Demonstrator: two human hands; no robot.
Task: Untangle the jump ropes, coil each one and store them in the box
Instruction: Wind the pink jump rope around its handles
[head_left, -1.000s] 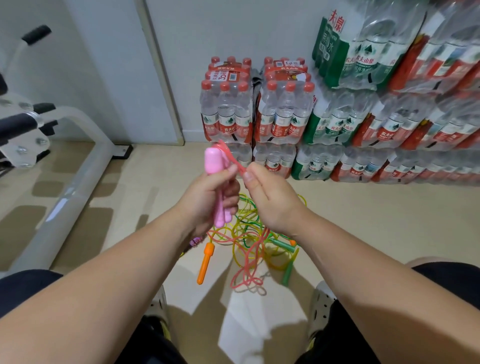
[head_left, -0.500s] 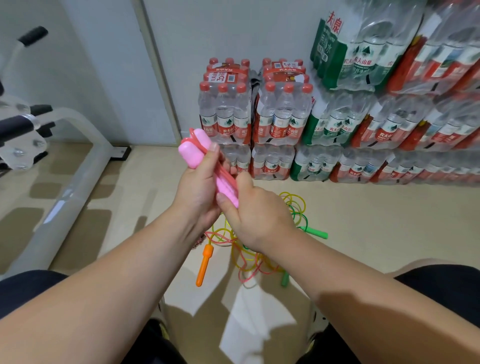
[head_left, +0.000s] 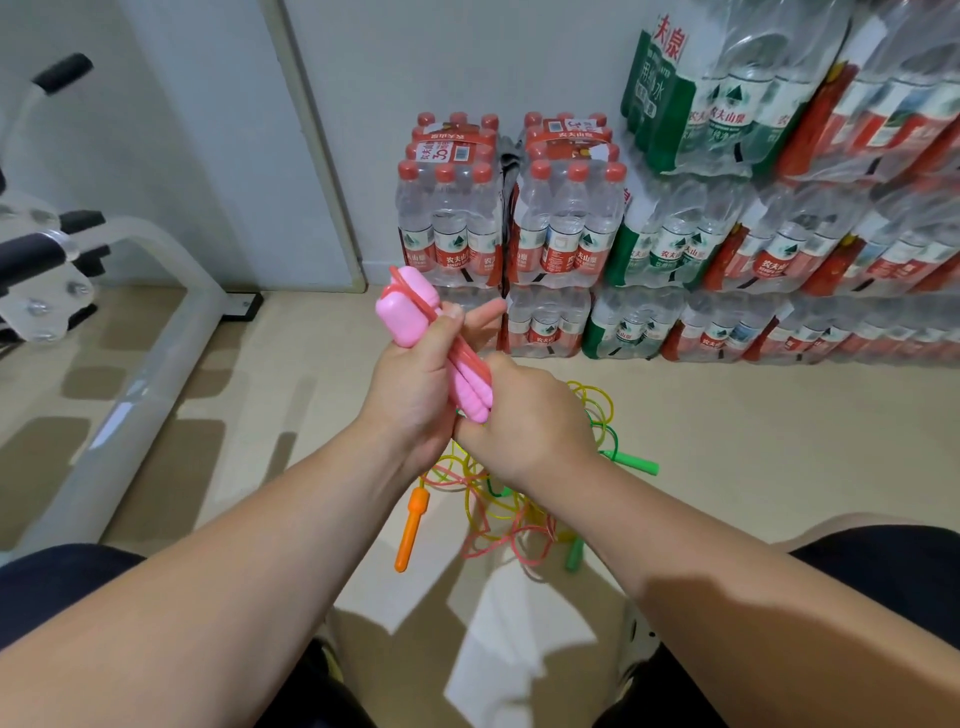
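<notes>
My left hand (head_left: 415, 384) grips the two pink handles (head_left: 402, 312) of a jump rope, held together and tilted up to the left. Its red cord (head_left: 467, 358) runs in turns along the handles. My right hand (head_left: 524, 421) closes around the lower ends of the handles and the cord. On the floor beneath my hands lies a tangle of yellow, green and pink cords (head_left: 498, 499), with an orange handle (head_left: 410, 530) at its left and green handles (head_left: 631, 462) at its right and bottom. No box is in view.
Shrink-wrapped packs of water bottles (head_left: 566, 228) are stacked against the wall ahead and to the right. A grey exercise machine frame (head_left: 150, 353) slants across the left floor. My knees (head_left: 883, 582) frame the bottom of the view.
The pink handles tilted from upright to slanting up-left. My right hand slid from pinching the red cord near the top down to the handles' lower ends, laying cord along them.
</notes>
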